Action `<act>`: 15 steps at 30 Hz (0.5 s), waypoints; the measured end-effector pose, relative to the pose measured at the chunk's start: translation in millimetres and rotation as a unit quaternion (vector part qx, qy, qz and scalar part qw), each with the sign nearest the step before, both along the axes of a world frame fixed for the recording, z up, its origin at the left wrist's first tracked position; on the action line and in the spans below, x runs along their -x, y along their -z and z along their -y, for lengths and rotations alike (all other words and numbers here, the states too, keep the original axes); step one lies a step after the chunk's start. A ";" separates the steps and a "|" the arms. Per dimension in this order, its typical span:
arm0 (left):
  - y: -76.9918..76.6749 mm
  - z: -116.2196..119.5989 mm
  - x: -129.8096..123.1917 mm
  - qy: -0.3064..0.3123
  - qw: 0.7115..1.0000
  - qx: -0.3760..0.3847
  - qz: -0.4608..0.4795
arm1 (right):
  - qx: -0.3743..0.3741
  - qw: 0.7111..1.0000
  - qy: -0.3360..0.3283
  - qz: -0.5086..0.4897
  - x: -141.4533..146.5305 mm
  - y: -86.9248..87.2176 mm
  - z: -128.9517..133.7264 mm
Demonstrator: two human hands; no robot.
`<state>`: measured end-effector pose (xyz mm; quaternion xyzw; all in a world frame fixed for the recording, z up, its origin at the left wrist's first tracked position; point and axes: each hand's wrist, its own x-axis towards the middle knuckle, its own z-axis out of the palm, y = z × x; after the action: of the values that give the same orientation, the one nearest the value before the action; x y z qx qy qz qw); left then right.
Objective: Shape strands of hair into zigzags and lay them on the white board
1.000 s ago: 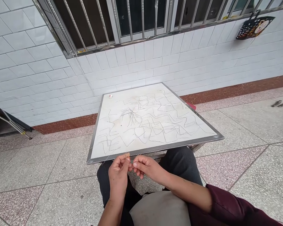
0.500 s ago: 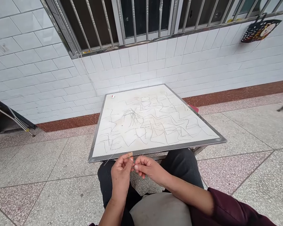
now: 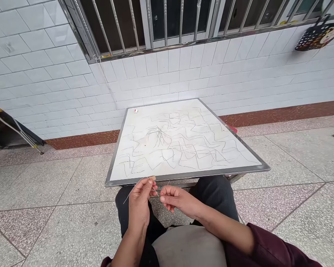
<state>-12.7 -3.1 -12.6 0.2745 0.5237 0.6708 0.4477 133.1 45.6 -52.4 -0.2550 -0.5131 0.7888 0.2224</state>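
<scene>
Between my two hands runs a thin wire (image 3: 155,190), pinched at both sides just in front of the table's near edge. My left hand (image 3: 140,196) is closed on it with thumb and fingers, and a loose length curves down to the left. A small tan wrap (image 3: 153,178), perhaps tape, sits on a finger of this hand. My right hand (image 3: 173,198) grips the wire between thumb and forefinger, a short end poking up above the fingers. On the white table (image 3: 133,118) lie many thin bent dark wires (image 3: 180,148) and a loose bundle of wires (image 3: 157,135).
A small white and red object (image 3: 136,111) sits at the table's far left corner. Behind stands a white tiled wall (image 3: 156,79) with a barred window. A polka-dot bag (image 3: 314,37) hangs at upper right. My knees are under the table's grey-framed near edge.
My hands have drawn slightly apart, the left one moving left and up, and a stretch of wire now shows between them. The view has shifted a little.
</scene>
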 end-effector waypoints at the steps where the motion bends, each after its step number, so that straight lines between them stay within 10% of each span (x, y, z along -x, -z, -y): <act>1: -1.1 -0.7 0.9 -0.013 1.000 -0.003 0.019 | 0.002 1.000 -0.006 0.000 -0.2 -0.6 0.8; 4: -3.4 -2.4 3.4 -0.043 0.997 -0.013 0.056 | -0.007 1.000 -0.014 -0.014 -2.2 -1.4 0.2; 7: -4.0 -1.7 5.6 -0.053 0.996 -0.016 0.065 | -0.079 0.990 0.115 -0.001 -8.6 -4.6 -6.4; 11: -1.5 0.8 6.5 -0.048 0.997 -0.005 0.055 | -0.309 0.884 0.335 0.108 -16.4 -21.8 -14.0; 15: 2.9 -0.4 4.2 -0.036 0.998 -0.009 0.047 | -0.503 0.824 0.225 0.128 -6.5 -39.7 -9.1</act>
<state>-17.0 -2.6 -15.5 0.2275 0.5056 0.7033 0.4450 139.6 54.7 -12.8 -0.3142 -0.7912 0.3095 0.4236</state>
